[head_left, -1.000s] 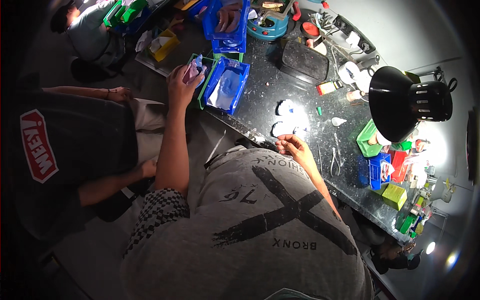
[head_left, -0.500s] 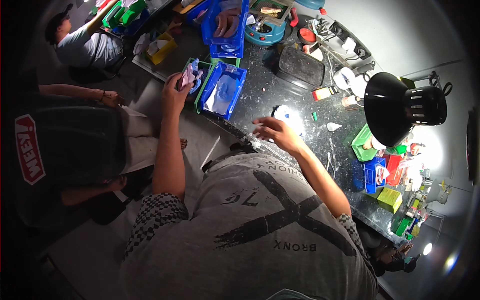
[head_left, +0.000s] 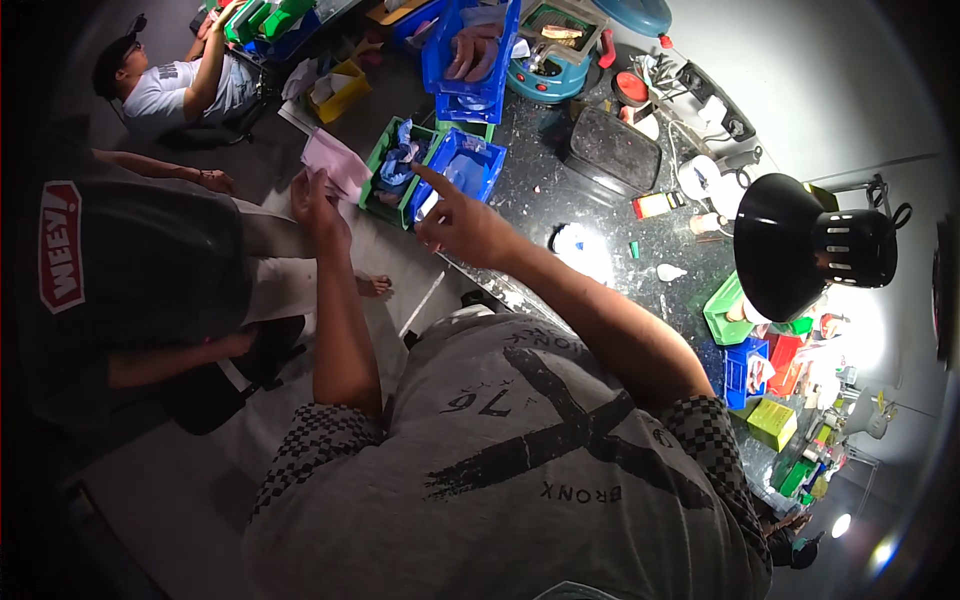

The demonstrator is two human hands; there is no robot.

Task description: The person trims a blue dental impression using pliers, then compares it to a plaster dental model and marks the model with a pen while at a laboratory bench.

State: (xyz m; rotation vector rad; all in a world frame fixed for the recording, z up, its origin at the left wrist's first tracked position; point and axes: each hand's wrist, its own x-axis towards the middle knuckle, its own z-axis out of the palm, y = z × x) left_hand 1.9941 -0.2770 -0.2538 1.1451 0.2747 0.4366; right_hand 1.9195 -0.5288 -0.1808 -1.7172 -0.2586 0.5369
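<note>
My left hand [head_left: 318, 205] holds a folded pink paper [head_left: 336, 163] at the bench's left edge, beside a green bin [head_left: 370, 195] with crumpled blue and darker material [head_left: 400, 157] in it. My right hand [head_left: 460, 225] is raised in front of a blue bin [head_left: 483, 158] with pale material inside, its index finger stretched toward the green bin and the other fingers loosely bent, with nothing seen held in them. A small white-and-blue item [head_left: 568, 240] lies under bright light on the dark speckled bench [head_left: 535, 185].
A black lamp [head_left: 775, 245] hangs at the right, near bins [head_left: 745, 375]. Stacked blue trays [head_left: 470, 60], a teal machine [head_left: 548, 75] and a dark metal box [head_left: 610, 150] are at the back. A person [head_left: 140, 260] stands close at left; another [head_left: 175, 90] sits beyond.
My left hand has lifted the pink paper out of the green bin toward the left. My right hand has moved up and left from the white items to the bins.
</note>
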